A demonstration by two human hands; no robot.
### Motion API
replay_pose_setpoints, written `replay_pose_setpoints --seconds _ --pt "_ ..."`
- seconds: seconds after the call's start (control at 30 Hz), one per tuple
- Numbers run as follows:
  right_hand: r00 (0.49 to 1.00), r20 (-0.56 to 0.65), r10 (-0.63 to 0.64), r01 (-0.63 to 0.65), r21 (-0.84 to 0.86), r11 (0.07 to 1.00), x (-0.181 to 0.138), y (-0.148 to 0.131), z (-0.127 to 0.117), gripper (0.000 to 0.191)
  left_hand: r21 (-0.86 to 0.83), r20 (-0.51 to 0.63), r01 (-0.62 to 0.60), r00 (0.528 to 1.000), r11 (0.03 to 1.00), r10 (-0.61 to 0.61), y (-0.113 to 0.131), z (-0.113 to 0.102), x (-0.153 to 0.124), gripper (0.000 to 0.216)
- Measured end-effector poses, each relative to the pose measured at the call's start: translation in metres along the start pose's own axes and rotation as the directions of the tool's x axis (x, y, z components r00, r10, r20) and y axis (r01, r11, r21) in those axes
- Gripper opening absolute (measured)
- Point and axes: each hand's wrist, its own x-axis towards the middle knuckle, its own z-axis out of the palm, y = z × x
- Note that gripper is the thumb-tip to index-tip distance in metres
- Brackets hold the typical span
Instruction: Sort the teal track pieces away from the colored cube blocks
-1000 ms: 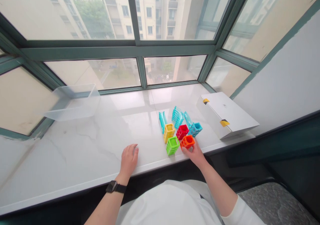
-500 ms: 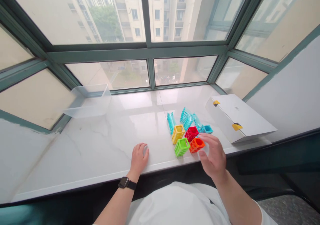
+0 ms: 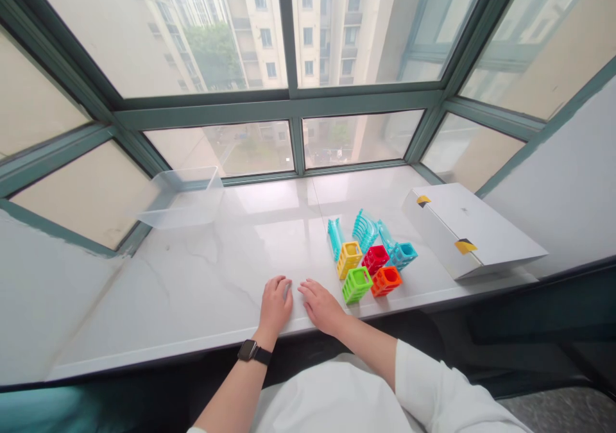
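My left hand [image 3: 276, 303], with a black watch on its wrist, lies flat on the white marble sill [image 3: 202, 279], fingers loosely stretched and empty. My right hand [image 3: 321, 303] rests flat right beside it, also empty, just left of a green toy block [image 3: 357, 284]. Beyond the green block stand an orange block [image 3: 385, 281], a yellow block [image 3: 348, 258], a red block [image 3: 376, 258] and a light blue block [image 3: 404, 254]. Teal curved track pieces [image 3: 364, 229] lie behind the blocks.
A clear plastic tub [image 3: 181, 197] stands at the back left by the window. A white flat box [image 3: 469, 228] with yellow tape lies at the right end of the sill. Window frames close off the far side.
My right hand left the orange block, lifted, and came down on the sill beside my left hand. The view has shifted slightly; the blocks stay in place.
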Motion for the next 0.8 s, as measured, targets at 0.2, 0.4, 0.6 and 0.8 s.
replay_pose_setpoints --seconds 0.2,0.4,0.6,0.8 --pt "1.0 0.005 0.014 -0.013 -0.054 0.998 -0.008 0.014 0.017 0.038 -0.008 0.025 0.024 0.999 1.0 -0.024 -0.001 -0.002 0.001 0.025" --pt "0.999 0.016 0.03 -0.03 -0.003 1.0 -0.007 0.012 0.012 0.036 -0.011 0.023 0.036 0.999 0.999 -0.036 0.0 -0.003 0.003 0.022" --pt "0.998 0.047 0.053 -0.054 0.024 0.998 -0.009 0.013 0.011 0.039 -0.009 0.023 0.04 0.999 0.999 -0.039 0.0 -0.004 0.004 0.023" --pt "0.973 0.194 0.129 -0.155 0.13 0.979 0.005 -0.025 -0.027 0.037 -0.015 0.012 0.047 0.999 0.999 -0.047 -0.003 -0.002 0.003 0.023"
